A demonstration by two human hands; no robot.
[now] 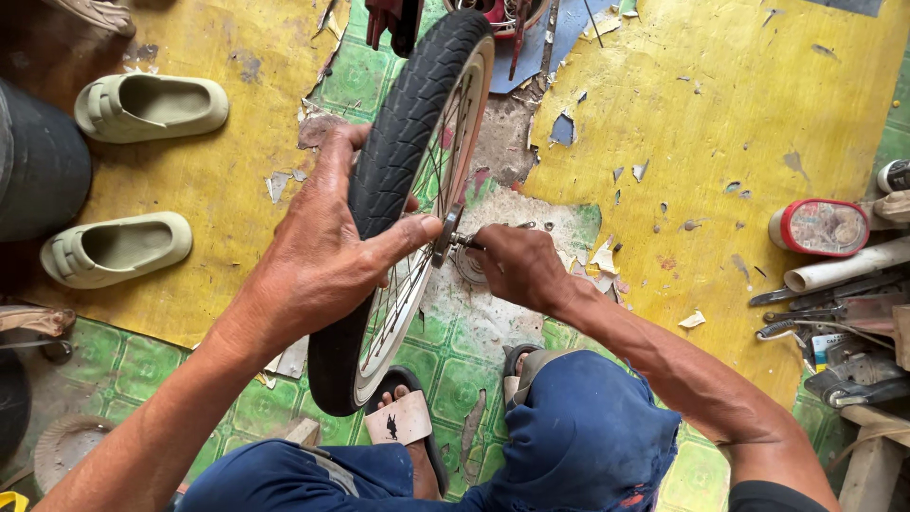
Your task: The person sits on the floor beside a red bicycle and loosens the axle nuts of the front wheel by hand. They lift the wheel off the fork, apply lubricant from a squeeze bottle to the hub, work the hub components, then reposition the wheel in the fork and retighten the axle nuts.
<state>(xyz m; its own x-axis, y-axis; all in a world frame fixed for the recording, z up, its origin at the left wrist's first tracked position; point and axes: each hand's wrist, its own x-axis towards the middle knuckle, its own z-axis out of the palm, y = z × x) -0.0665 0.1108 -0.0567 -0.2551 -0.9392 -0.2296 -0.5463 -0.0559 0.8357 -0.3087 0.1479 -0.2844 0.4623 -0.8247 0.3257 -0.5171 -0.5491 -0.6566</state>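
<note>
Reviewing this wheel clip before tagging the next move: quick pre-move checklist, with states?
1. Left hand grips the black rubber tyre on the spoked bicycle wheel: ok.
2. Left thumb braces near the metal hub axle: ok.
3. Right hand is at the axle end: ok; whether it holds a tool: cannot tell.
4. Wheel stands upright on the peeling yellow and green floor: ok.
5. Sandalled foot sits close under the tyre: not ok.
6. Tool pile within reach at right: cannot tell.
</note>
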